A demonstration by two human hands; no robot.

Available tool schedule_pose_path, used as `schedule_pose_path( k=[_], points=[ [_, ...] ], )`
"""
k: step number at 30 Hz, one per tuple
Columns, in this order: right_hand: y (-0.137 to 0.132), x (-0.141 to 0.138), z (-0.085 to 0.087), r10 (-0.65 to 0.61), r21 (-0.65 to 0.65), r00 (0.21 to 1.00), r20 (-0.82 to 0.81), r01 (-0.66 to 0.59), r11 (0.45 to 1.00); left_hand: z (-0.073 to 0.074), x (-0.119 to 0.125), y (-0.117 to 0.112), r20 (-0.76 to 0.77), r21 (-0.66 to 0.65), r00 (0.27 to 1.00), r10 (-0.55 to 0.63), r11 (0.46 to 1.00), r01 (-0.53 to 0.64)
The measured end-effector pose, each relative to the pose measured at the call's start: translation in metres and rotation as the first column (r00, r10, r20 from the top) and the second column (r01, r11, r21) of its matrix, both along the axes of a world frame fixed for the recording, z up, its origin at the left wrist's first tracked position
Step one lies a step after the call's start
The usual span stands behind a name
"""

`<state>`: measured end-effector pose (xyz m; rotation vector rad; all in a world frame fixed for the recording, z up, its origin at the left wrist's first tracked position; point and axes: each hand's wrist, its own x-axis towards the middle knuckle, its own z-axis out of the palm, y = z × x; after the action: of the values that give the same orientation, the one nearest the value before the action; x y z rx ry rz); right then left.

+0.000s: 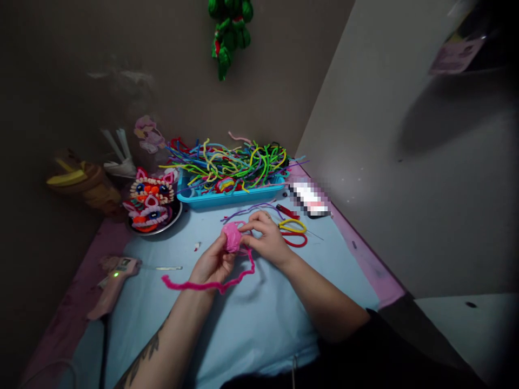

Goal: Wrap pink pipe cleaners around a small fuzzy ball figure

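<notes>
My left hand [214, 262] is closed around a small rounded pink piece [231, 237], with the thumb resting on its face. From its right side a fuzzy magenta pipe cleaner [223, 287] hangs in a loose curve and trails left across my left wrist. My right hand [265, 237] pinches at the right edge of the pink piece, where a pipe-cleaner loop shows. The fingers cover exactly what is gripped there. Just beyond my right hand lie scissors [295, 239] with yellow and red handles.
A blue tray [235, 196] heaped with coloured pipe cleaners [239, 159] stands at the back. On the left are a dish of fuzzy lion-like heads [152, 202] and a pink glue gun [117, 286] with a green light. A phone [310, 199] lies at the right edge.
</notes>
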<state>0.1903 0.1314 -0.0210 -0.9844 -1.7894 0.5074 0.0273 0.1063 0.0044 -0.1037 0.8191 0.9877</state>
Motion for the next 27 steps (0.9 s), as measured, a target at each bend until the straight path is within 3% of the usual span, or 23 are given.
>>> schedule_pose_path(
  k=[3,9,16,20,27],
  points=[
    [-0.001,-0.002,0.002,0.003,-0.118,0.998,-0.064,-0.010,0.993,0.003,0.002,0.000,-0.017,0.011,1.000,0.003,1.000,-0.003],
    [-0.004,-0.003,0.006,-0.011,-0.226,0.992,-0.127,-0.018,0.974,0.005,0.004,-0.001,-0.066,0.039,0.997,0.044,0.998,-0.042],
    [-0.001,-0.002,0.005,-0.015,-0.410,0.986,-0.169,-0.057,0.910,0.005,0.004,-0.002,-0.097,0.069,0.994,0.045,0.997,-0.038],
    [-0.001,-0.002,0.006,0.017,-0.443,0.986,-0.165,-0.089,0.892,0.003,0.003,-0.002,-0.110,0.099,0.993,0.045,0.995,-0.034],
    [-0.002,-0.004,0.005,0.049,-0.476,0.986,-0.162,-0.122,0.871,-0.009,0.000,-0.004,-0.171,0.280,0.985,0.038,0.960,0.012]
  ],
)
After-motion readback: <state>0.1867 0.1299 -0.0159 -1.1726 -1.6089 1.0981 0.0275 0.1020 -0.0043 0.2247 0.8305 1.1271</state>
